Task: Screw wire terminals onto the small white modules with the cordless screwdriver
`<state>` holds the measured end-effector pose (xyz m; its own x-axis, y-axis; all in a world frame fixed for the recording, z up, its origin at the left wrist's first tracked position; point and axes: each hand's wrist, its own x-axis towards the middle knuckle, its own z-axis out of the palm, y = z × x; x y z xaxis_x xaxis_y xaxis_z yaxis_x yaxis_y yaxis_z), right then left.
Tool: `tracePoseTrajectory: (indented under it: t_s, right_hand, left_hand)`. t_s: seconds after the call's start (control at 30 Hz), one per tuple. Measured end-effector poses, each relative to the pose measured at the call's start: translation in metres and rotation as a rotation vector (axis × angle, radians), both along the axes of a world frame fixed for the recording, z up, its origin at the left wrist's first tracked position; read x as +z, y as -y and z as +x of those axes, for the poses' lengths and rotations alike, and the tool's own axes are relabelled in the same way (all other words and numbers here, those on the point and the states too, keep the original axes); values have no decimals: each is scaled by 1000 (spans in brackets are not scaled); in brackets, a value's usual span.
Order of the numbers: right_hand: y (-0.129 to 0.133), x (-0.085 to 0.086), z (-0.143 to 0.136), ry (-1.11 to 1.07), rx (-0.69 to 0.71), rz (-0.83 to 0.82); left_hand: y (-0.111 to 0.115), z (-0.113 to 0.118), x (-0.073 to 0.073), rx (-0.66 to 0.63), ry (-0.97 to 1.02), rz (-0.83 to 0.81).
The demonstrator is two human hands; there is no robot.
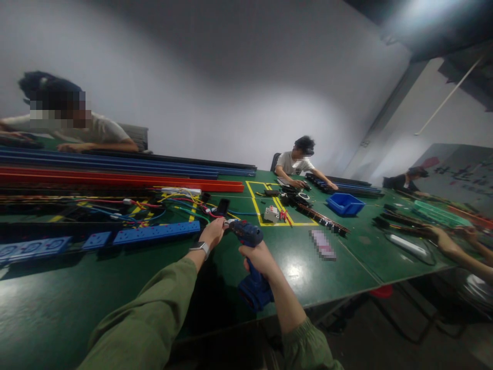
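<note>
Over the feed I see a green surface (304,288) marked with yellow lines, a grey wall (215,92) behind it and a bright light at upper right. I count one blue drill (246,234) at centre, its handle gripped in my right hand (260,257). My left hand (213,232) is at the drill's nose, near the end of a row of three blue socket sections (157,233) at left; I can't tell whether its fingers hold anything. One blue bin (345,204) sits right of centre. Two people in white shirts lean in, one at upper left, one past centre.
</note>
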<state>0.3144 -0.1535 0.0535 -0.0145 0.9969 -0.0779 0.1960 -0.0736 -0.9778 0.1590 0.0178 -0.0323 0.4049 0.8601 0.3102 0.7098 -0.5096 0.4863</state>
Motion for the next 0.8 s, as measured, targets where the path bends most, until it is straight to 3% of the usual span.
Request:
tracePoseTrajectory:
  t_s: [0.8]
  right_hand:
    - [1, 2, -2, 25, -19, -1]
  left_hand:
    - [-3, 0, -4, -4, -22, 12]
